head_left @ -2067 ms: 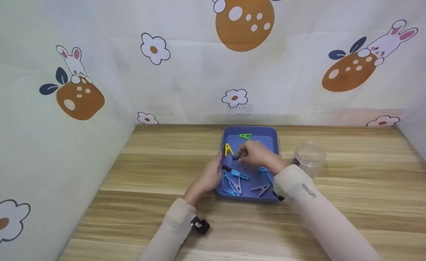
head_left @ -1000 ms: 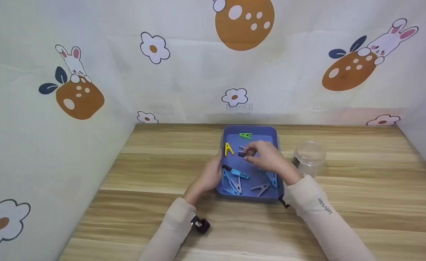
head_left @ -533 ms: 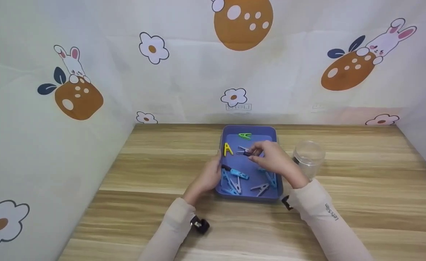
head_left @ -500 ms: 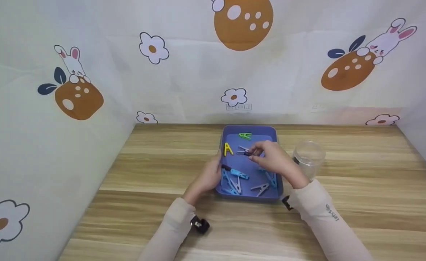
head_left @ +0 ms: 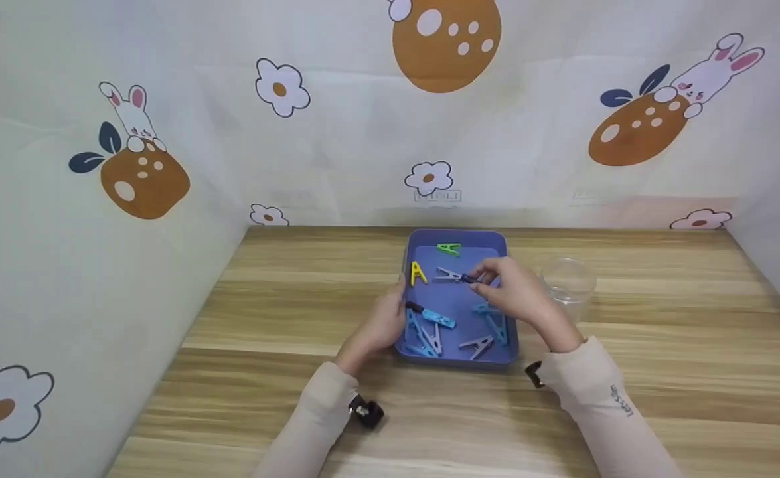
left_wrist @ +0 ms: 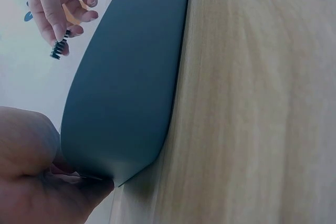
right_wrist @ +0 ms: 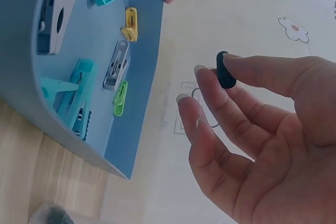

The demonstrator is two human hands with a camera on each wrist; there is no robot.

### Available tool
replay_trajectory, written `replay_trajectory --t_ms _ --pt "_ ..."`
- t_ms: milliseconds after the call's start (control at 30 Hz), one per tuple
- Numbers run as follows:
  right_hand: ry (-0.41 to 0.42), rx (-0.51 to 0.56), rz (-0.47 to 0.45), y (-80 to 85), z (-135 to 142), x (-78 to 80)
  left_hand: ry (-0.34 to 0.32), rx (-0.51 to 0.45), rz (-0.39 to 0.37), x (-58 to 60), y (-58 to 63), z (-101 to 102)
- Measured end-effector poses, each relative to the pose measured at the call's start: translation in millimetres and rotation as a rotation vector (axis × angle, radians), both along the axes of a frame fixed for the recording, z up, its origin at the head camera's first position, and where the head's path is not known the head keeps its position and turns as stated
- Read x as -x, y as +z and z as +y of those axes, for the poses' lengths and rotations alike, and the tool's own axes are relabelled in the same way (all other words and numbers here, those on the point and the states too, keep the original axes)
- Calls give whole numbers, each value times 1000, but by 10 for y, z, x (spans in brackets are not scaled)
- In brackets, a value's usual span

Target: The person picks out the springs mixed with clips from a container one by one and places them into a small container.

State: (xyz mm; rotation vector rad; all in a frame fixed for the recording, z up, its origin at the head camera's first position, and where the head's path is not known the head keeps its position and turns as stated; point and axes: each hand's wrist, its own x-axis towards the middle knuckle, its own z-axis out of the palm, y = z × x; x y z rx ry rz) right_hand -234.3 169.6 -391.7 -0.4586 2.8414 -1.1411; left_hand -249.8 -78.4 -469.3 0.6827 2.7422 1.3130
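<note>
Right hand point(head_left: 519, 289): your thumb and finger pinch small dark ribbed round piece point(right_wrist: 226, 71), raised over blue-violet rectangular tray point(head_left: 455, 299). Grey plastic clothespin point(right_wrist: 116, 66) lies in tray, well apart from small yellow clothespin point(head_left: 417, 269) by left wall. Left hand point(head_left: 383, 320): touches tray's left side; how your grip curls, cannot tell. Clear round jar point(head_left: 570, 275) stands right of tray, on light wooden desk point(head_left: 283, 292).
</note>
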Motion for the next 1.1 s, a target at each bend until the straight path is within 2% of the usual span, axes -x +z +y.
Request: replay_trajectory --t_ms 300,633,867,1000,1100 --pt "-44 42 -3 -12 90 -49 7 -14 -42 -13 11 2" --pt "-78 31 -7 -1 217 -86 -5 -1 -13 1 13 6" --pt "-101 45 21 9 302 -106 0 22 61 7 -15 2" --pt "-114 65 27 10 338 -117 0 24 53 1 -2 4" --pt "-126 75 24 8 363 -127 1 20 17 -7 17 5"
